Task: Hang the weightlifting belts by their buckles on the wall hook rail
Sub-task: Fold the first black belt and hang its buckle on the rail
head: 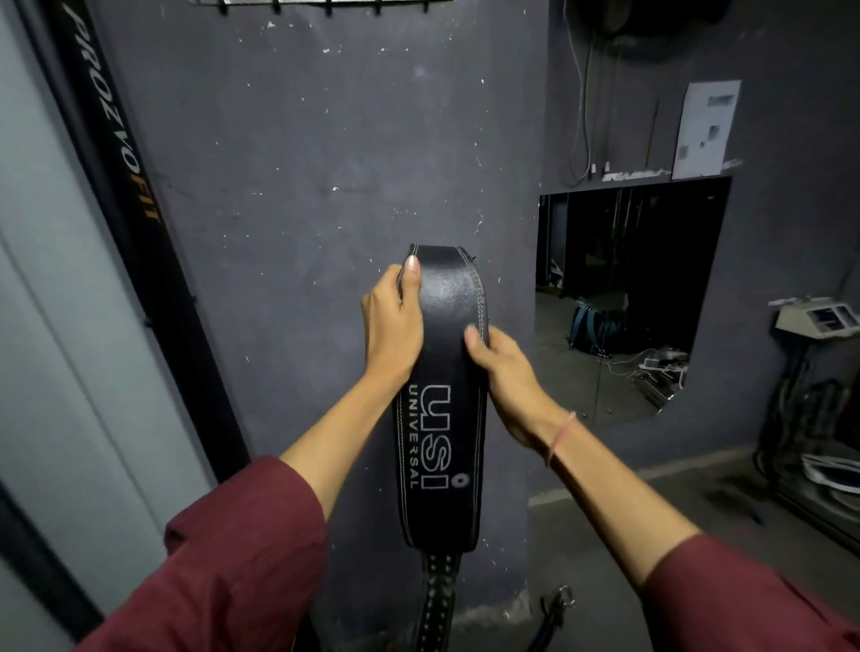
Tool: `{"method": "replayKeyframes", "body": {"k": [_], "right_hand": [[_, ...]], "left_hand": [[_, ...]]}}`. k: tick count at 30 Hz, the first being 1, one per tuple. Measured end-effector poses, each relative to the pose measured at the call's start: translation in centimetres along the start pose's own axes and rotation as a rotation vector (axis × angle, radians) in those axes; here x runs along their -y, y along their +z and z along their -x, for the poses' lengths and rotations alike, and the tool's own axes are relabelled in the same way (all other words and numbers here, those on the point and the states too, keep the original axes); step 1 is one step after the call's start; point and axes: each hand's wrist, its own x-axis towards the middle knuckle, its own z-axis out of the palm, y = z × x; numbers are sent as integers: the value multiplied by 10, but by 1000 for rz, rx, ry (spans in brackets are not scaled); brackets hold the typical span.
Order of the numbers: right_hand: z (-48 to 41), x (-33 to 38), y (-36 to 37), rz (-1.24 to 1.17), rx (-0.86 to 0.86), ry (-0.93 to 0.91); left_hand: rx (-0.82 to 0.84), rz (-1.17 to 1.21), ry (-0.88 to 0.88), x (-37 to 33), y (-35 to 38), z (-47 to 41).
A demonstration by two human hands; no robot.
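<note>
A black leather weightlifting belt (pixel 442 419) with white "USI UNIVERSAL" lettering hangs folded in front of the dark wall. My left hand (pixel 393 321) grips its left edge near the fold, thumb on the front. My right hand (pixel 505 372) grips the right edge a little lower. The belt's narrow perforated strap (pixel 437 600) dangles below, and its metal buckle (pixel 563 598) hangs at the lower right. The wall hook rail (pixel 325 3) shows at the very top edge, far above the belt, with several small hooks.
A black "PROZVOFIT" machine upright (pixel 135 223) slants along the left. A wall mirror (pixel 623 298) is on the right, with a paper notice (pixel 705 130) above it. Equipment and cables (pixel 819 419) crowd the far right floor.
</note>
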Motion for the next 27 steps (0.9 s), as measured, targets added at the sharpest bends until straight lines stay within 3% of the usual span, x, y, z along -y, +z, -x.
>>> {"method": "replayKeyframes", "body": {"k": [7,9,12,15,22,27], "right_hand": [[-70,67,13,47,-113,6],[-68,60,16,56,-109,-43],[-59,43,18,66,-103,-150],[-48,36,17,121,-83,-226],[-23,26,-2,197,-3,-166],[-19,8,-15,227,21,-26]], "left_hand": [[-1,17,-13,3,-8,14],[87,71,-179,10,-9,12],[283,328,-583,2,-7,-6],[447,614,-764,-14,-12,-27],[162,653,-967,-19,0,-67],[40,655,-910,4,17,-67]]}}
